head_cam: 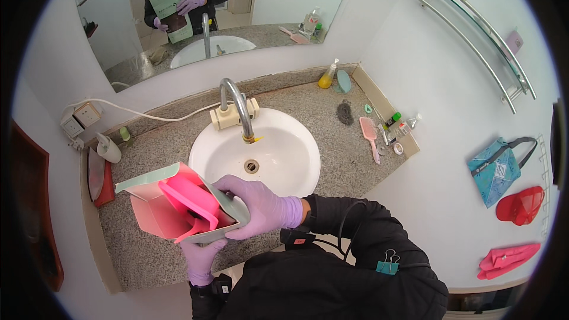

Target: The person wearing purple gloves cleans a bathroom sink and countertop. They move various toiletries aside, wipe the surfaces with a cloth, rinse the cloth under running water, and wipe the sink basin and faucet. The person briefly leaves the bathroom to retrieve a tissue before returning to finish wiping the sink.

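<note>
Between both gloved hands I hold a pale green cardboard box point(153, 215) with its top flaps spread open and a pink inside. A bright pink plastic item point(189, 195) sticks up out of it; its exact kind I cannot tell. My right hand point(260, 209), in a purple glove, grips the box's right side near the opening. Below, my left hand point(204, 255), also gloved, holds the near lower side, its fingers partly hidden by the box. The box is tilted, over the counter and close to the front left rim of the white washbasin point(306, 173).
A curved faucet point(240, 102) rises behind the basin. On the speckled stone counter point(146, 146) stand a yellow soap pump bottle point(326, 76), a pink hairbrush point(369, 135), several small bottles and a white cup point(110, 150). A white cable point(164, 119) runs along the back wall.
</note>
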### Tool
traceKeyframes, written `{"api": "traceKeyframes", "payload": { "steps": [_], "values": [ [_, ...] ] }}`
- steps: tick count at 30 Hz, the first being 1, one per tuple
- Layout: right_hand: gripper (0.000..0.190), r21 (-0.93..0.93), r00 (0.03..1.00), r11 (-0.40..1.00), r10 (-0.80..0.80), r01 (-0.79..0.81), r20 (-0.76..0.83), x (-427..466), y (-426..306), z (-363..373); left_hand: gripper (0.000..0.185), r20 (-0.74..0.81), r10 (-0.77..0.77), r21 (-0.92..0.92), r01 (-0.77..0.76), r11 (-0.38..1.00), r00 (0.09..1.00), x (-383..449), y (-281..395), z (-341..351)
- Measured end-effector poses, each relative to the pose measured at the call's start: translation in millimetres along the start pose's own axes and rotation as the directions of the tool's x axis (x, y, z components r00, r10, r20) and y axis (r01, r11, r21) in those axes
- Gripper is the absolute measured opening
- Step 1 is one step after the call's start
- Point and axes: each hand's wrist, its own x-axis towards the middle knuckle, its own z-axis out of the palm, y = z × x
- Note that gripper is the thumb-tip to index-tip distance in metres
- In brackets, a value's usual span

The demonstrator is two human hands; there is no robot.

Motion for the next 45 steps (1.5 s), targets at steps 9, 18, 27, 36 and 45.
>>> {"api": "traceKeyframes", "payload": {
  "steps": [9, 18, 27, 36, 45],
  "values": [
    [0.104, 0.524, 0.967, 0.824, 0.254, -0.215, -0.002, -133, 58, -117, 0.106, 0.336, -0.057, 0.136, 0.012, 0.991, 0.94, 38, -25, 152],
    [0.087, 0.085, 0.815, 0.994, 0.1, -0.063, -0.57, -216, 155, -269, 0.117, 0.382, 0.132, 0.291, -0.255, 0.922, 0.915, 98, -61, 349],
    [0.078, -0.244, 0.225, 0.906, -0.173, -0.346, -0.959, -191, 289, -467, 0.083, -0.093, -0.032, 0.4, 0.066, 0.914, 0.995, 67, -105, 335],
    [0.085, -0.151, 0.147, 0.875, -0.093, -0.459, -0.985, -137, 375, -544, 0.066, -0.486, -0.091, 0.266, 0.246, 0.932, 0.869, 12, -114, 285],
    [0.088, -0.105, 0.154, 0.932, -0.054, -0.347, -0.987, -94, 431, -572, 0.06, -0.506, -0.143, 0.265, 0.311, 0.913, 0.851, 9, -137, 293]
  ]
}}
